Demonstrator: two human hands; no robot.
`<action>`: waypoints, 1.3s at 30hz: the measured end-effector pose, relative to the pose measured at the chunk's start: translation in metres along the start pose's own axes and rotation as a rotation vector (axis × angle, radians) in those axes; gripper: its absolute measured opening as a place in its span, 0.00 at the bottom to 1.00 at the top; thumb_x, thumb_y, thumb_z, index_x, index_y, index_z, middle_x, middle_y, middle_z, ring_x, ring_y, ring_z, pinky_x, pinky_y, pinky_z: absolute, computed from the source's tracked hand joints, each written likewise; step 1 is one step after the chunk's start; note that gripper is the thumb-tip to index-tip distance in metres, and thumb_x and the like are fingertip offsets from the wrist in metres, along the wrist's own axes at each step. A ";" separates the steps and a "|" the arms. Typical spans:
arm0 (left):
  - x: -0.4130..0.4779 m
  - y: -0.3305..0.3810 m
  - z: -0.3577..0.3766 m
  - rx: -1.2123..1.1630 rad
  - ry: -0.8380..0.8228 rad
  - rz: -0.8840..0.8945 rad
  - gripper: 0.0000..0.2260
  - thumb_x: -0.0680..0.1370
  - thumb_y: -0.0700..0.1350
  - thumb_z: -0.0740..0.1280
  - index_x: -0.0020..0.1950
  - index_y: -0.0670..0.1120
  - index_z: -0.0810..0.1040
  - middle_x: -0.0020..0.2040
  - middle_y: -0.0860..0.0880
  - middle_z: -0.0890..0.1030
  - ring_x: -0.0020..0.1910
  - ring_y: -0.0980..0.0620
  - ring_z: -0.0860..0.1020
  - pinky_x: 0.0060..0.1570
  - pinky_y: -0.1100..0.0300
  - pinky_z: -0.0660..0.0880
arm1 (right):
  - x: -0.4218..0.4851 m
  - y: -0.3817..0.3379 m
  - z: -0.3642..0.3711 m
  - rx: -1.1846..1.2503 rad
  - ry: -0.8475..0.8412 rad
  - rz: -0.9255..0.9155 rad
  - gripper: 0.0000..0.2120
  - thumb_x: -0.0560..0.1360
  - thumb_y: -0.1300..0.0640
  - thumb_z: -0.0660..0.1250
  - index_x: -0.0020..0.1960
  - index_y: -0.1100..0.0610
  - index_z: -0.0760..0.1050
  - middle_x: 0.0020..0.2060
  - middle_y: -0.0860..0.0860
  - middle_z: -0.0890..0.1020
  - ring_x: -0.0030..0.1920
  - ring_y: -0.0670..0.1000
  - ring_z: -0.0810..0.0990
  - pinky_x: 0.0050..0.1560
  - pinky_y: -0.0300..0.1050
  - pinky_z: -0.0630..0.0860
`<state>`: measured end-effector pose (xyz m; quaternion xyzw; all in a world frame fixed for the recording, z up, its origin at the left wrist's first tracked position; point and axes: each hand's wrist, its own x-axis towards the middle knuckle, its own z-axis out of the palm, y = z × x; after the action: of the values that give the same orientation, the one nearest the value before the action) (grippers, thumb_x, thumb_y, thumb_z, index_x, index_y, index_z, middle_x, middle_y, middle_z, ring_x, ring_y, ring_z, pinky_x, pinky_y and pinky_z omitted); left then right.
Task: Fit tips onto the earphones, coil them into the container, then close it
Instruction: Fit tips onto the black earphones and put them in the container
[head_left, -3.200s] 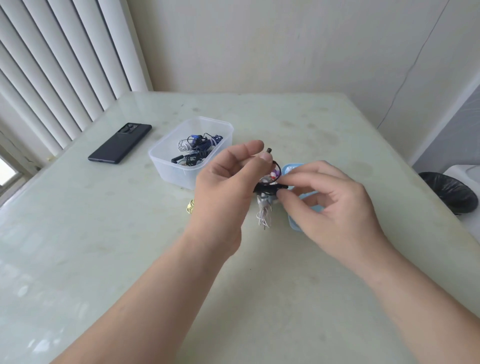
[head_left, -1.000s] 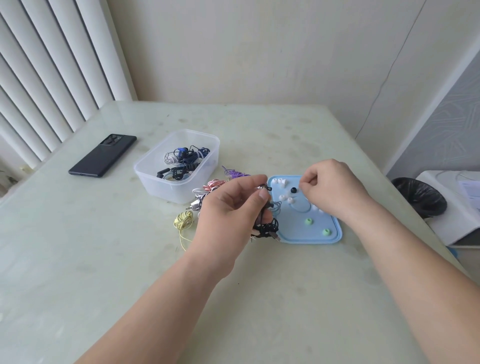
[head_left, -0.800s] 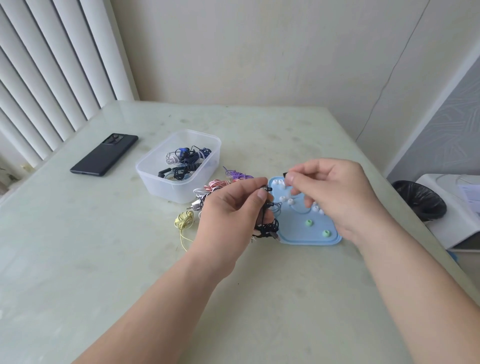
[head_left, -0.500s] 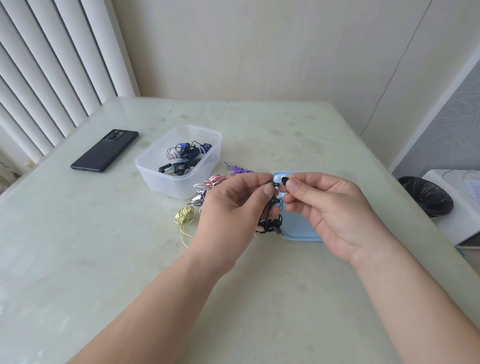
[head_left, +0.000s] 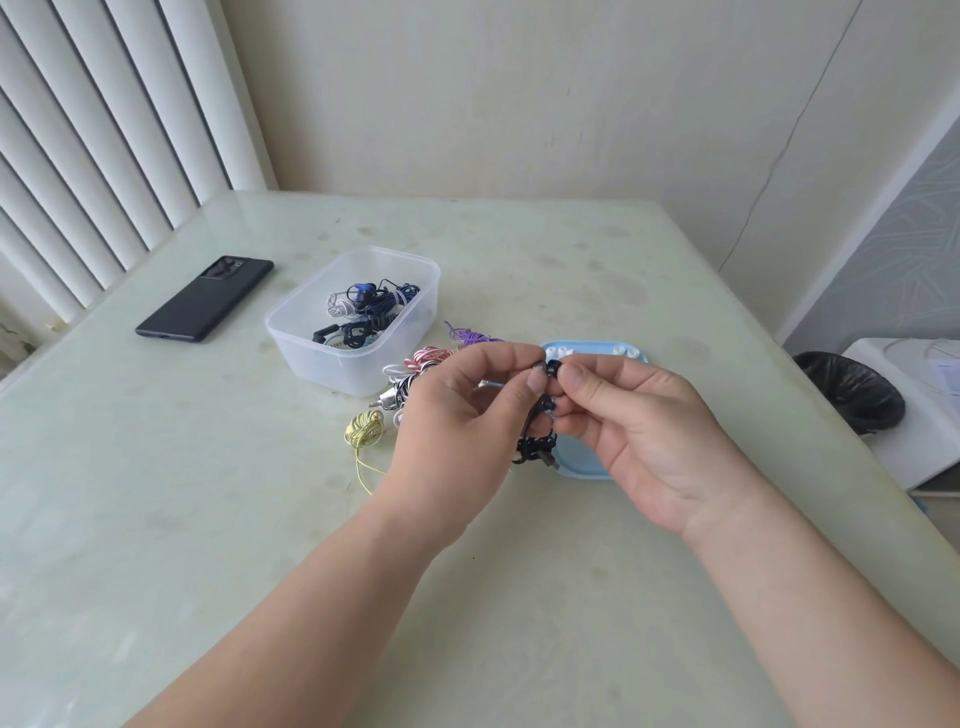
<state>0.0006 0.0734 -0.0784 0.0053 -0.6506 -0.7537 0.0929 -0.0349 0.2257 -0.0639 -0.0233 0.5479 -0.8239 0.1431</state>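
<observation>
My left hand (head_left: 457, 421) pinches a black earphone bud between thumb and forefinger, and the rest of the black earphones (head_left: 536, 446) hangs bundled below it. My right hand (head_left: 639, 426) pinches a small black ear tip (head_left: 554, 368) and holds it against that bud. Both hands hover over the light blue lid (head_left: 582, 457), which lies flat on the table and carries several white tips (head_left: 623, 352) at its far edge. The clear plastic container (head_left: 332, 358) stands open to the left with several coiled earphones (head_left: 371, 306) inside.
Loose coiled earphones lie between container and lid: yellow (head_left: 363, 428), pink (head_left: 431, 356), purple (head_left: 470, 338). A black phone (head_left: 205, 297) lies at the far left. Off the table's right edge sit a black-lined bin (head_left: 852, 392) and a white object (head_left: 924, 410).
My right hand picked a black tip from the lid and brought it left to the bud held in my left hand. The view tilted slightly.
</observation>
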 end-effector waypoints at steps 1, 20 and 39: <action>0.000 0.000 0.000 0.004 0.006 -0.002 0.05 0.81 0.38 0.70 0.53 0.45 0.85 0.46 0.44 0.88 0.46 0.37 0.86 0.48 0.54 0.85 | 0.000 0.001 0.000 -0.001 0.001 -0.009 0.12 0.70 0.62 0.71 0.51 0.66 0.80 0.38 0.56 0.84 0.36 0.51 0.81 0.39 0.40 0.80; 0.001 -0.008 0.002 0.081 0.045 0.076 0.03 0.82 0.37 0.69 0.53 0.41 0.83 0.44 0.46 0.87 0.43 0.49 0.87 0.46 0.57 0.85 | 0.001 0.014 0.002 -0.129 0.063 -0.171 0.05 0.74 0.64 0.71 0.48 0.63 0.83 0.42 0.60 0.84 0.42 0.54 0.81 0.44 0.44 0.80; 0.002 -0.014 0.001 0.449 0.122 0.331 0.04 0.80 0.37 0.70 0.52 0.45 0.84 0.44 0.52 0.86 0.44 0.52 0.85 0.45 0.49 0.83 | -0.004 0.017 0.010 -0.067 0.046 -0.187 0.04 0.78 0.68 0.68 0.50 0.67 0.81 0.41 0.60 0.84 0.41 0.54 0.83 0.44 0.44 0.80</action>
<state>-0.0037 0.0758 -0.0918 -0.0352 -0.7865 -0.5635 0.2504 -0.0255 0.2118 -0.0753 -0.0603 0.5739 -0.8151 0.0521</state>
